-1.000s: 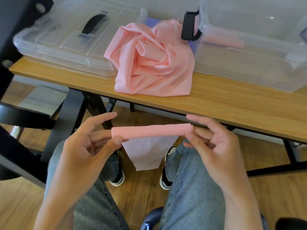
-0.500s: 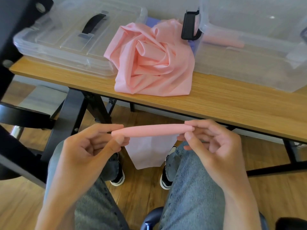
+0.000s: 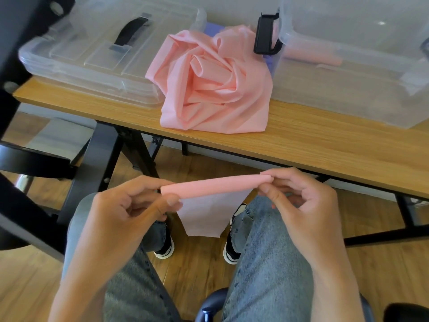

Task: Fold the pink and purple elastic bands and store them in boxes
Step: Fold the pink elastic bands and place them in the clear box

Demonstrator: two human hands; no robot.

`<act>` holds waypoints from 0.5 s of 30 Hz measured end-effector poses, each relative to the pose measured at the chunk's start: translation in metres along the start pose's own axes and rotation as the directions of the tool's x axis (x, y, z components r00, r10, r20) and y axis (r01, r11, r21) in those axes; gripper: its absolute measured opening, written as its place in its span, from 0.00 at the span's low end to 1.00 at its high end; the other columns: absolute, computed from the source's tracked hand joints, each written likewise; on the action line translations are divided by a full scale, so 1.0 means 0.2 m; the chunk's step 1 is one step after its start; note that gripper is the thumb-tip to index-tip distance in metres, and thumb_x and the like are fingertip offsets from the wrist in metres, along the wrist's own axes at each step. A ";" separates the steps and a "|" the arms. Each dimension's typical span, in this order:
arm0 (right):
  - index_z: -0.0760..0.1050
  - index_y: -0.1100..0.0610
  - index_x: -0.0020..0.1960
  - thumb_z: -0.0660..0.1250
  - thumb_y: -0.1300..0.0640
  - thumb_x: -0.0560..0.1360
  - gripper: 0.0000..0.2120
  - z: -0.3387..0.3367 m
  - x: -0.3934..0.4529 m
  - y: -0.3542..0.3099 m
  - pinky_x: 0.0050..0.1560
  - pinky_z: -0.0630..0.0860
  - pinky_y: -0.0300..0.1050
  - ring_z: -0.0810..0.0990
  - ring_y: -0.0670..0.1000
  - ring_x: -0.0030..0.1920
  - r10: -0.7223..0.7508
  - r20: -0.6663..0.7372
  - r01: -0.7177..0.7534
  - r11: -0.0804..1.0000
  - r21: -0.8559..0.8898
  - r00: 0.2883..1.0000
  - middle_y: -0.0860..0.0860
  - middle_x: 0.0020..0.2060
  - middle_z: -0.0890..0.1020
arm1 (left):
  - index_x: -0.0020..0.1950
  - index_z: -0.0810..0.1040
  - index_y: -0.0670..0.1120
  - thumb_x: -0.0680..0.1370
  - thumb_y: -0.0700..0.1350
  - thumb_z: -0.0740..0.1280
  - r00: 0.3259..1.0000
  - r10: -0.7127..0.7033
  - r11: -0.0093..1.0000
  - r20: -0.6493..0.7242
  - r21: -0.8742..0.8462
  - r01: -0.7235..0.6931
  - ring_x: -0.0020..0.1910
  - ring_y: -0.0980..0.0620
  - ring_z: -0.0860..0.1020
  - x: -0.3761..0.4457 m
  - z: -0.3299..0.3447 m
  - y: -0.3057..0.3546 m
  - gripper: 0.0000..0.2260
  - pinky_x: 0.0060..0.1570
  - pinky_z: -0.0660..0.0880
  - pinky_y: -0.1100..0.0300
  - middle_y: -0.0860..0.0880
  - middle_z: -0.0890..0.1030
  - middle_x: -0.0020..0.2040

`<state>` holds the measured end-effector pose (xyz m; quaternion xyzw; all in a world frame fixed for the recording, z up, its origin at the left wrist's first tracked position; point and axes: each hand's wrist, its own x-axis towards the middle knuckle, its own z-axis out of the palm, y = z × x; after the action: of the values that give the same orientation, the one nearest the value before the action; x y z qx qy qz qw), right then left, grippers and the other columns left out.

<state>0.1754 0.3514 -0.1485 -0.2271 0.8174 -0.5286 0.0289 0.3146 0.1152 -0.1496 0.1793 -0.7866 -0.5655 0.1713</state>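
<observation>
A: What are the hands doing?

B: The left hand (image 3: 125,212) pinches the left end of a partly rolled pink elastic band (image 3: 214,185) between thumb and forefinger. The right hand (image 3: 299,205) pinches the right end the same way, fingers curled round it.

A: Where is the band?

B: In the air above the person's lap, in front of the wooden worktop (image 3: 301,140) and apart from it. The rolled part runs almost level between the hands, the right end a little higher. A loose flap (image 3: 204,217) hangs down from it between the knees in blue jeans (image 3: 267,263).

A: And on the worktop?

B: A crumpled heap of pink elastic fabric (image 3: 213,84) lies in the middle. On its left sits a clear plastic lid with a black handle (image 3: 104,52). On its right stands a clear plastic storage box (image 3: 352,73) with a black latch (image 3: 265,34); a pink roll (image 3: 311,56) shows through its wall. A bit of purple material (image 3: 212,27) peeks out behind the heap.
</observation>
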 end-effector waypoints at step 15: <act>0.79 0.49 0.62 0.73 0.60 0.77 0.15 0.01 0.00 -0.05 0.48 0.85 0.49 0.88 0.51 0.48 0.038 0.073 -0.051 0.980 0.191 0.997 0.45 0.48 0.89 | 0.63 0.80 0.50 0.73 0.42 0.73 0.992 0.031 0.997 -0.123 -0.064 -0.039 0.48 0.56 0.87 0.00 0.00 0.01 0.19 0.49 0.83 0.62 0.57 0.87 0.51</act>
<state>0.1805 0.3463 -0.1407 -0.2230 0.7659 -0.5963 0.0907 0.3146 0.1166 -0.1482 0.1939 -0.7585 -0.5763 0.2346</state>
